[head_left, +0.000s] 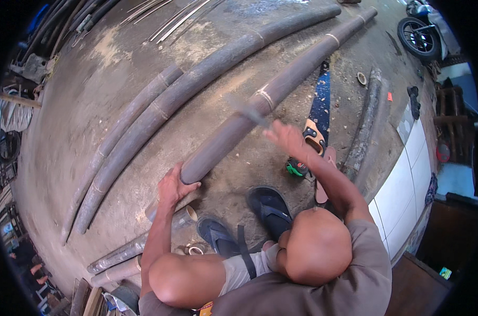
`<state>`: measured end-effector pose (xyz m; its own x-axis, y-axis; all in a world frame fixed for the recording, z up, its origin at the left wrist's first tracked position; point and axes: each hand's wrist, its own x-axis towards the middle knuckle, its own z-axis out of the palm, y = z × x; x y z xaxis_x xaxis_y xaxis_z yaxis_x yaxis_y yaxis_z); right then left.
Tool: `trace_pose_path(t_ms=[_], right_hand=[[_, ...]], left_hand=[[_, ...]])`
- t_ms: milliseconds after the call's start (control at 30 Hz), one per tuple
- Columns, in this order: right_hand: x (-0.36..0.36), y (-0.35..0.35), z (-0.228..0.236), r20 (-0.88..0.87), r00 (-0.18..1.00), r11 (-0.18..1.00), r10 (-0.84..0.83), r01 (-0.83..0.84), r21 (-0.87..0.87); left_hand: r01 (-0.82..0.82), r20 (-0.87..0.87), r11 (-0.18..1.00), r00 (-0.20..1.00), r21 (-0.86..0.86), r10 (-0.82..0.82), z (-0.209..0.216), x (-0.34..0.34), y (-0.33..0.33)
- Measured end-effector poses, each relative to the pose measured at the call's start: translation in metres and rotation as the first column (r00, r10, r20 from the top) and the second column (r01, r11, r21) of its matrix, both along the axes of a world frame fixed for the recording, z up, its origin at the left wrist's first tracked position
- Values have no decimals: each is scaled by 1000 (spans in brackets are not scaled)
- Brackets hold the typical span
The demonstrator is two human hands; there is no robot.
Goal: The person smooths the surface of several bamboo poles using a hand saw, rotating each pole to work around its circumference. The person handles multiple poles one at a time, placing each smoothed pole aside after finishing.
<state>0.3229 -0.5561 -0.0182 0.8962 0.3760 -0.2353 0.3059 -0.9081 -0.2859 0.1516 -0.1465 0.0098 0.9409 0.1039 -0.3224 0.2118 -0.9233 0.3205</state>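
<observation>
The left hand [171, 185] wraps fingers and thumb round the near end of a bamboo pole [228, 137] slanting toward the far right, likely stiff, heavy and slick, best steadied at that end, while farther off the right hand [286, 138] clenches a blurred blade-like tool [254, 115].

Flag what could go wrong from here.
1. The blurred blade in the right hand could glance off the round bamboo pole toward the left hand at its near end.
2. The pole might roll; only the left hand visibly steadies that end.
3. The hand saw lies beside the pole, so a roll could knock it.
</observation>
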Motion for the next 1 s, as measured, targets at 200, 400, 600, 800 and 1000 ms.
trace_pose_path(t_ms=[200, 400, 600, 800, 1000], right_hand=[[6, -2, -17, 46, 978, 975, -201, 196, 107], [27, -36, -32, 214, 950, 971, -229, 209, 113], [4, 3, -11, 36, 998, 997, -50, 48, 54], [10, 17, -18, 24, 992, 992, -127, 128, -4], [48, -44, -18, 33, 902, 892, -430, 420, 166]], left_hand=[[10, 57, 998, 998, 68, -14, -5, -11, -1], [39, 47, 997, 998, 59, -42, 5, -6, -9], [-1, -17, 1000, 1000, 12, 1, 1, -4, 1], [1, -16, 997, 1000, -81, -2, -4, 5, 3], [-69, 85, 980, 995, 188, 54, 2, -25, -28]])
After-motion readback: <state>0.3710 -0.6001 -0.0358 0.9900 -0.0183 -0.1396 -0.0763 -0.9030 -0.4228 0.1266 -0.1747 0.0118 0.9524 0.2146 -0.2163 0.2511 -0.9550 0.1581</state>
